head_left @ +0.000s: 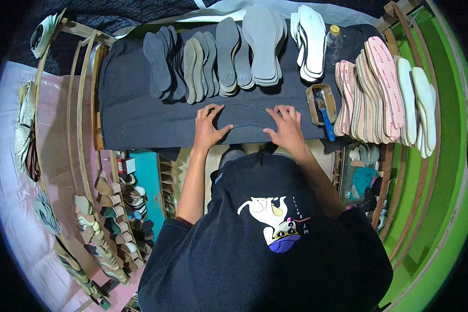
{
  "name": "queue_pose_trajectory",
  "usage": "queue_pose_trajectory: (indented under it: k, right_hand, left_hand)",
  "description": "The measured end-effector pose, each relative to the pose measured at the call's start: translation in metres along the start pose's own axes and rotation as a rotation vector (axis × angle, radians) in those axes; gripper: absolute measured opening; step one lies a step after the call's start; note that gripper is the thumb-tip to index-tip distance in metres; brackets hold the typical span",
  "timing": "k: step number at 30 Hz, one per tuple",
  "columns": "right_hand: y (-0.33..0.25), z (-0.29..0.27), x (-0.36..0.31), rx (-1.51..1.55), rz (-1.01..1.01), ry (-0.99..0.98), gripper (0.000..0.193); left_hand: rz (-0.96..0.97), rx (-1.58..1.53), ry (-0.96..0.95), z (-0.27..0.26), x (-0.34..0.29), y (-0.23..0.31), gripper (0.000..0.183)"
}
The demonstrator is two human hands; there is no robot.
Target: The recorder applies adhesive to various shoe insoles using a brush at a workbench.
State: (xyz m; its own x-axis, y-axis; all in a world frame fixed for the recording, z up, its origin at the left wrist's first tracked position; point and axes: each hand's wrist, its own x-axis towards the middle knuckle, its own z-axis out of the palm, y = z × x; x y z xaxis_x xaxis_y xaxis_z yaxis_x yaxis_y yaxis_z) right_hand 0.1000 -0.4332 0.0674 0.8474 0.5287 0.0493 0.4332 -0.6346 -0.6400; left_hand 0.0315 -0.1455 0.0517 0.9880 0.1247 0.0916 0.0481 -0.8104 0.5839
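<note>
My left hand (pixel 208 130) rests on the dark cloth (pixel 135 122) of the worktable, its thumb and fingers spread apart. Facing it, my right hand (pixel 288 129) lies on the same cloth with its fingers curved and apart. Neither holds anything; a faint crease or line in the cloth runs between them. Beyond my hands stand overlapping rows of sole-shaped insoles: dark grey ones (pixel 157 62) at the left, grey ones (pixel 261 44) in the middle and white ones (pixel 313 44) farther right. Pink-patterned insoles (pixel 385 78) fan out at the right side.
Right of my right hand, a shallow rectangular tray (pixel 311 101) holds a brush with a blue handle (pixel 326 124). A clear bottle with a yellow cap (pixel 334 48) stands behind it. More white insoles (pixel 425 101) sit at the far right. Wooden racks (pixel 80 109) flank the table.
</note>
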Motion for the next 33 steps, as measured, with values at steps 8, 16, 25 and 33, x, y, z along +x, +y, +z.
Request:
queue_pose_trajectory:
  k: [8, 16, 25, 33]
  right_hand:
    - [0.013, 0.022, -0.007, -0.168, -0.072, 0.138, 0.063]
    - [0.01, 0.019, -0.009, -0.106, -0.022, 0.175, 0.064]
    - [0.027, -0.001, -0.057, 0.568, 0.345, 0.556, 0.028]
    - [0.04, -0.042, -0.071, 0.283, 0.433, 0.934, 0.042]
  left_hand:
    - [-0.014, -0.03, 0.001, 0.004, 0.001, -0.006, 0.074]
    - [0.123, -0.034, 0.107, 0.0, -0.003, 0.024, 0.068]
    - [0.34, -0.514, -0.23, 0.059, 0.069, 0.121, 0.079]
    - [0.401, -0.476, -0.331, 0.117, 0.097, 0.178, 0.131]
